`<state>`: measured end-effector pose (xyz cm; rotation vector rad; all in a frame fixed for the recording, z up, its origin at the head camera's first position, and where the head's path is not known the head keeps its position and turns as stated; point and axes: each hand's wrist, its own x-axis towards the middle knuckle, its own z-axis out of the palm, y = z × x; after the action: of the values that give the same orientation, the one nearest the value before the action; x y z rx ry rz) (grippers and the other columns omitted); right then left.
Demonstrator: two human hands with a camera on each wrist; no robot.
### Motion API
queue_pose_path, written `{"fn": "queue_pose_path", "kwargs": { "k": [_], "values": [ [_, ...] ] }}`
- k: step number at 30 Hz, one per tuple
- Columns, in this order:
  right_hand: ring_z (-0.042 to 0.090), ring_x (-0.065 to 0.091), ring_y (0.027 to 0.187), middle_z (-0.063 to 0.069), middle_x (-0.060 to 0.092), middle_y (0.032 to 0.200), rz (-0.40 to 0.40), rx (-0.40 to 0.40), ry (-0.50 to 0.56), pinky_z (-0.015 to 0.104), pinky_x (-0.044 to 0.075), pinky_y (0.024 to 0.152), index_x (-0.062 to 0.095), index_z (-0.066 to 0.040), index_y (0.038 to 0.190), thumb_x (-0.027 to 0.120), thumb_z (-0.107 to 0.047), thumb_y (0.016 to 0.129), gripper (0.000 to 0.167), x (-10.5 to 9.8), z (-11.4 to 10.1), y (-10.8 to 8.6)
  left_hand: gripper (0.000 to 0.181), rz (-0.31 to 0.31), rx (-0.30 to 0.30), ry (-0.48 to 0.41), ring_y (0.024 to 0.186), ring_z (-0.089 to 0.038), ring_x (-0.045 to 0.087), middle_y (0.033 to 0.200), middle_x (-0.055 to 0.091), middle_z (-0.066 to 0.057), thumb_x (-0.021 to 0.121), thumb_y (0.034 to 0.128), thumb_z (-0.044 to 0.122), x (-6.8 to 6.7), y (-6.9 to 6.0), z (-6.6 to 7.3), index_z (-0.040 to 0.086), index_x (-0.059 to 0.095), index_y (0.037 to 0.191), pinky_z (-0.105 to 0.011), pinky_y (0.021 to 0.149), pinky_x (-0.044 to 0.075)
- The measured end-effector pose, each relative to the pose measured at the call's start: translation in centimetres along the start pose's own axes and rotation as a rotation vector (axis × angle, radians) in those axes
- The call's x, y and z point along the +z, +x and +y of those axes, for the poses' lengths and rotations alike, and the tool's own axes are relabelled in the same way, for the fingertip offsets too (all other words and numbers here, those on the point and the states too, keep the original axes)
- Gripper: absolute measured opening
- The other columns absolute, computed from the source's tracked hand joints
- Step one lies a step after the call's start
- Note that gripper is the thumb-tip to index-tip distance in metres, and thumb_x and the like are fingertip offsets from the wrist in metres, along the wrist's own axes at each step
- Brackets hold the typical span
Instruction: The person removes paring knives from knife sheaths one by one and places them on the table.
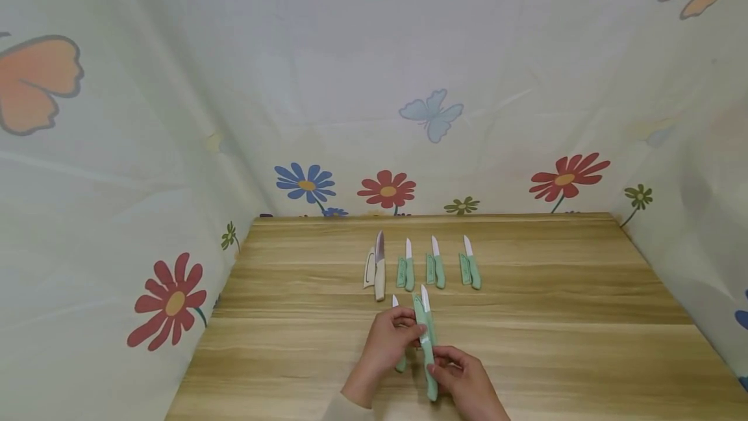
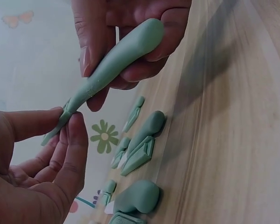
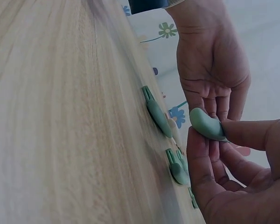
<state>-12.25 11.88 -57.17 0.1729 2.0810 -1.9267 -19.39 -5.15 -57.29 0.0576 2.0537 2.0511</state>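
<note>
My left hand (image 1: 393, 338) pinches the green sheath (image 2: 55, 130) of a small paring knife between thumb and fingers. The right hand (image 1: 466, 382) holds the knife's curved green handle (image 2: 123, 56), its butt end toward me. Sheath and handle stand in line above the table, and no blade of this knife shows between them. Behind the held knife, a white blade (image 1: 425, 299) with a green handle lies on the table. Another green-handled knife (image 1: 400, 364) lies partly hidden under my left hand.
Farther back, three green paring knives (image 1: 410, 273) lie in a row, each beside its green sheath (image 1: 401, 273). At the row's left is a larger beige-handled knife (image 1: 380, 278) with its beige sheath (image 1: 369, 268). Flowered curtains (image 1: 350, 83) surround the wooden table (image 1: 573, 317).
</note>
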Motion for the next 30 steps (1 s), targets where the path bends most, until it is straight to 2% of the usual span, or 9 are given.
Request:
{"fn": "queue_pose_path", "kwargs": {
  "k": [12, 21, 30],
  "values": [
    [0.016, 0.066, 0.093, 0.01, 0.062, 0.107, -0.072, 0.001, -0.023, 0.027, 0.058, 0.075, 0.055, 0.013, 0.13, 0.069, -0.009, 0.097, 0.043, -0.26, 0.26, -0.15, 0.024, -0.012, -0.004, -0.022, 0.073, -0.011, 0.065, 0.085, 0.067, -0.003, 0.076, 0.088, 0.0, -0.11, -0.03, 0.0, -0.005, 0.07, 0.111, -0.029, 0.069, 0.063],
    [0.013, 0.066, 0.091, 0.01, 0.062, 0.106, -0.155, -0.041, -0.007, 0.027, 0.06, 0.074, 0.052, 0.016, 0.13, 0.066, -0.009, 0.099, 0.043, -0.34, 0.51, -0.22, 0.026, 0.04, -0.017, -0.048, 0.072, -0.012, 0.066, 0.088, 0.069, -0.007, 0.077, 0.0876, 0.0, -0.13, -0.13, 0.2, -0.006, 0.068, 0.111, -0.034, 0.072, 0.064],
    [0.014, 0.066, 0.092, 0.009, 0.062, 0.104, -0.198, -0.036, 0.005, 0.024, 0.059, 0.075, 0.052, 0.018, 0.13, 0.067, -0.01, 0.098, 0.045, -0.58, 0.68, -0.33, 0.028, 0.095, -0.004, -0.074, 0.074, -0.012, 0.067, 0.088, 0.069, -0.007, 0.077, 0.0878, -0.002, -0.62, 0.46, -0.19, -0.008, 0.067, 0.113, -0.035, 0.072, 0.064]
  ]
}}
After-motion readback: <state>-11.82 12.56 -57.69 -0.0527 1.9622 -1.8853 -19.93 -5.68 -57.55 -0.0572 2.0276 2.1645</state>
